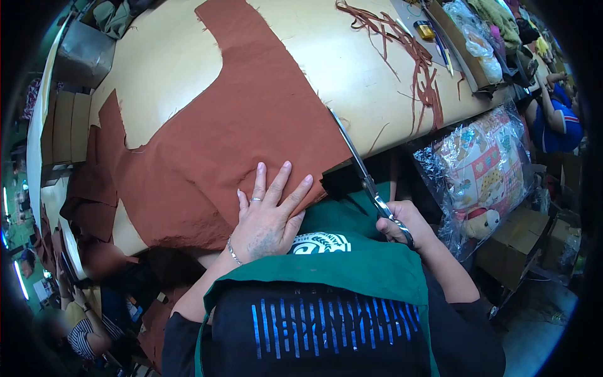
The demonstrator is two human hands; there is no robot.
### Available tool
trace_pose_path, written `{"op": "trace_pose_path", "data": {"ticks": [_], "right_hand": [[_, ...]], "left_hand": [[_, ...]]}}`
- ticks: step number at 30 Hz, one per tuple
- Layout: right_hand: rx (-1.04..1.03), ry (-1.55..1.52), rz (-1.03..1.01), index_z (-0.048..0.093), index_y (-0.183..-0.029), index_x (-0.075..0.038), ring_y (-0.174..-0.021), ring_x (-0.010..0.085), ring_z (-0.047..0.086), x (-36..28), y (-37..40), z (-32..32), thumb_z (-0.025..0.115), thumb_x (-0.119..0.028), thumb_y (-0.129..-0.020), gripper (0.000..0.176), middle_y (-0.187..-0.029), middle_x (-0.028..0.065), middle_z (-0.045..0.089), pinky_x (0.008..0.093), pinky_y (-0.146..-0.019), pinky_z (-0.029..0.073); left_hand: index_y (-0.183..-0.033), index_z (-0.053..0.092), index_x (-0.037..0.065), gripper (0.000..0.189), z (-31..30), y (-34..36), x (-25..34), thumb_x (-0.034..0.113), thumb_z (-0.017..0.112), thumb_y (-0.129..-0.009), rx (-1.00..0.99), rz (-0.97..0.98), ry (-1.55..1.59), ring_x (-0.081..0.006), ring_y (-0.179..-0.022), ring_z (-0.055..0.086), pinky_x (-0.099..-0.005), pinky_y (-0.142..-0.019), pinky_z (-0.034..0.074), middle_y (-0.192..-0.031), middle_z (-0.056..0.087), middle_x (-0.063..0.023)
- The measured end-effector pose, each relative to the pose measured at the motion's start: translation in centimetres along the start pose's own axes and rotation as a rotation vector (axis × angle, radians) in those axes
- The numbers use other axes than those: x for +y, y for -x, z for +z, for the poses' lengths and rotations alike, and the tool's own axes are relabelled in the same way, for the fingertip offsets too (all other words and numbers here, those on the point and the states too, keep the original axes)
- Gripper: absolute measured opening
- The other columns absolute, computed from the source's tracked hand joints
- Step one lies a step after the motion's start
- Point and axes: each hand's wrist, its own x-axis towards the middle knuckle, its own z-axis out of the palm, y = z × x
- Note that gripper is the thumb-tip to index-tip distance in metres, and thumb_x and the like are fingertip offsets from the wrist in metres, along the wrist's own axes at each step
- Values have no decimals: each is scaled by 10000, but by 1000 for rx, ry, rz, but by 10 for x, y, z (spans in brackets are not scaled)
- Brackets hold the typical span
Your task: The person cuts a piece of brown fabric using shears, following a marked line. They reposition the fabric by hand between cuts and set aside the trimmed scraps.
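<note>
A large rust-brown cloth [251,113] lies over the pale table [326,38], its near edge reaching toward my body. My left hand [270,213] rests flat on the cloth's near part, fingers spread, with a ring and a bracelet. In my right hand [405,223] are long metal scissors [367,179], my fingers in the handles. The blades point up and to the left, and their tip is at the cloth's right edge. Whether the blades are parted is hard to tell.
Thin brown cloth strips [414,56] lie at the table's back right, near a yellow tape measure [424,29] and pens. A plastic-wrapped patterned bundle [480,163] and cardboard boxes [518,245] stand at right. Other people are at the far left and far right.
</note>
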Motion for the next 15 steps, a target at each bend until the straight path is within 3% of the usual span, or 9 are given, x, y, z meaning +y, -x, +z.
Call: {"op": "trace_pose_path", "data": {"ticks": [8, 11, 15], "right_hand": [[-14, -6, 48, 470, -639, -72, -468, 47, 442, -1, 0, 1, 631, -542, -700, 501, -522, -28, 453, 196, -438, 372], [-125, -136, -58, 469, -682, -73, -477, 54, 451, 8, -8, -4, 595, -580, -706, 523, -541, -21, 456, 200, -435, 372], [-130, -87, -72, 460, -697, -73, -479, 69, 459, -9, -21, -5, 500, -675, -702, 603, -551, -11, 458, 201, -431, 374]], "left_hand": [[-1324, 314, 277, 501, -1, 0, 2, 280, 430, -837, -11, -4, -33, -445, -1285, 43, -713, -870, 185, -1422, 135, -118], [-1324, 312, 281, 502, -3, 1, 4, 282, 431, -837, -26, 3, -35, -447, -1283, 50, -714, -867, 191, -1420, 137, -123], [-1324, 308, 289, 506, -1, 5, 4, 287, 435, -834, -48, 28, -29, -452, -1281, 58, -714, -868, 193, -1418, 140, -129]]}}
